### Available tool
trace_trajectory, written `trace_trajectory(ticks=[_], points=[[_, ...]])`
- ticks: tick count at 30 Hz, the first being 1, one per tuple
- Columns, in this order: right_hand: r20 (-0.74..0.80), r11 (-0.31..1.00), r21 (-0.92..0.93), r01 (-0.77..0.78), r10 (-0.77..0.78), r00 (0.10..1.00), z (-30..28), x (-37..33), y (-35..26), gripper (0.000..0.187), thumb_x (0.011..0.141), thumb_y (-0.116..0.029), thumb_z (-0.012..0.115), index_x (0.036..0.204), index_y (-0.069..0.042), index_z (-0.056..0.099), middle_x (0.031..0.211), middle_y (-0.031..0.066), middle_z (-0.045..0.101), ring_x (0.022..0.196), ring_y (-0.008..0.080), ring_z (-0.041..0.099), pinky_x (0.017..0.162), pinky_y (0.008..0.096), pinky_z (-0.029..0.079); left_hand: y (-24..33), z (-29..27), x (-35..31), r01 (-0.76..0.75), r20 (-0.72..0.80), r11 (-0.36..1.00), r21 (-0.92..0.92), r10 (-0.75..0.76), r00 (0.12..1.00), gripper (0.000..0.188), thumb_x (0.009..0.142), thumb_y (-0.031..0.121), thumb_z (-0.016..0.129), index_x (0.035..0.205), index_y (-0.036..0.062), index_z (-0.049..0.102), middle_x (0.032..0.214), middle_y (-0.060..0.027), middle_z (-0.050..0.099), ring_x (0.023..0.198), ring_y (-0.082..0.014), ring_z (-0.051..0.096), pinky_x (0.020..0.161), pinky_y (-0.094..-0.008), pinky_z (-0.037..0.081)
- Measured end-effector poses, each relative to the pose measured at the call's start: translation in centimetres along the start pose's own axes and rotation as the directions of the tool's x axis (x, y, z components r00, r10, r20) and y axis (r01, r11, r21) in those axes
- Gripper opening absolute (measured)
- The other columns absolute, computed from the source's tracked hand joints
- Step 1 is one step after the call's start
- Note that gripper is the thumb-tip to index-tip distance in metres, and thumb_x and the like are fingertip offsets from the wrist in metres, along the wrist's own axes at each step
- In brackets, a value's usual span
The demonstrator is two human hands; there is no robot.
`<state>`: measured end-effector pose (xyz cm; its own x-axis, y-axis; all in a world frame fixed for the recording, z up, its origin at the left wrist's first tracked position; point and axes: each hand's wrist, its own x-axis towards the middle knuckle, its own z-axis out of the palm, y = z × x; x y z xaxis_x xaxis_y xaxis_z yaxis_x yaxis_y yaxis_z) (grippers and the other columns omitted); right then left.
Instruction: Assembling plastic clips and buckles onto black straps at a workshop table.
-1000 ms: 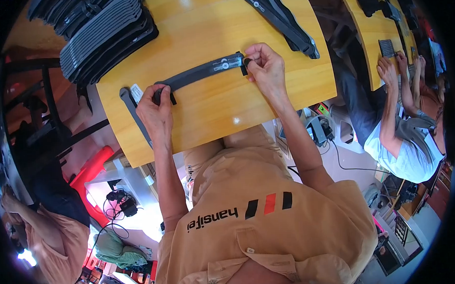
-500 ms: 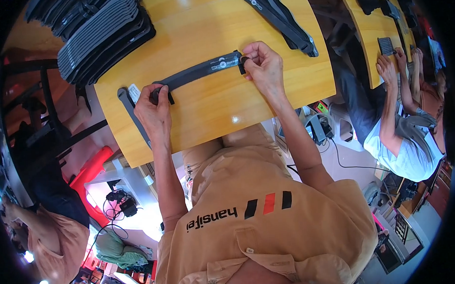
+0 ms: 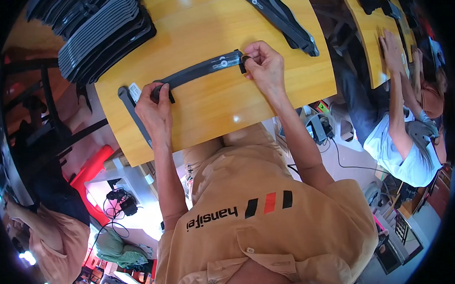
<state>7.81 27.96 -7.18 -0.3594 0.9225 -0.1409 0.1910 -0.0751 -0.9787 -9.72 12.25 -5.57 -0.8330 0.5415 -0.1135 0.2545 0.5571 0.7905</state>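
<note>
A black strap [image 3: 197,72] with a pale printed label lies stretched across the wooden table [image 3: 211,112] between my hands. My left hand [image 3: 155,104] pinches its left end, where a dark piece shows at the fingertips. At the other end, my right hand [image 3: 266,65] grips a small black tab or loop between thumb and fingers. Just left of my left hand rests another dark strap [image 3: 134,117] with a white tag [image 3: 134,92] beside it.
A tall stack of folded dark straps [image 3: 103,38] stands at the table's far left. More straps [image 3: 282,22] lie at the far right. Co-workers sit on both sides, one in a light blue shirt [image 3: 403,148] at another table. A red chair [image 3: 91,179] is at left.
My hands and the strap have barely moved. The co-worker on the right has shifted a hand farther along their table.
</note>
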Motion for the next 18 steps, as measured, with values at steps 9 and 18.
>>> trace_trajectory(ticks=[9,18], points=[[-0.007,1.0,-0.009,-0.009,0.009,1.0,-0.02,-0.08,-0.05,0.015,0.072,0.008,0.055,0.084,0.001,0.058,0.064,0.0026,0.057,0.052,0.0065,0.054,0.041,0.0212,0.047,-0.03,0.09,-0.03,0.027,0.008,1.0,0.008,-0.027,1.0,0.017,0.079,0.011,0.065,0.086,-0.0037,0.061,0.062,-0.0095,0.058,0.056,-0.0109,0.051,0.054,-0.0246,0.042],[-0.007,0.999,-0.04,-0.01,0.01,1.0,-0.03,-0.03,-0.34,0.014,0.071,0.008,0.055,0.084,0.002,0.058,0.064,0.0034,0.057,0.052,0.0071,0.054,0.041,0.0217,0.048,0.01,0.05,0.07,0.008,0.01,1.0,0.012,-0.008,1.0,0.017,0.079,0.012,0.065,0.084,-0.004,0.06,0.061,-0.0097,0.057,0.055,-0.0115,0.049,0.054,-0.0252,0.042]])
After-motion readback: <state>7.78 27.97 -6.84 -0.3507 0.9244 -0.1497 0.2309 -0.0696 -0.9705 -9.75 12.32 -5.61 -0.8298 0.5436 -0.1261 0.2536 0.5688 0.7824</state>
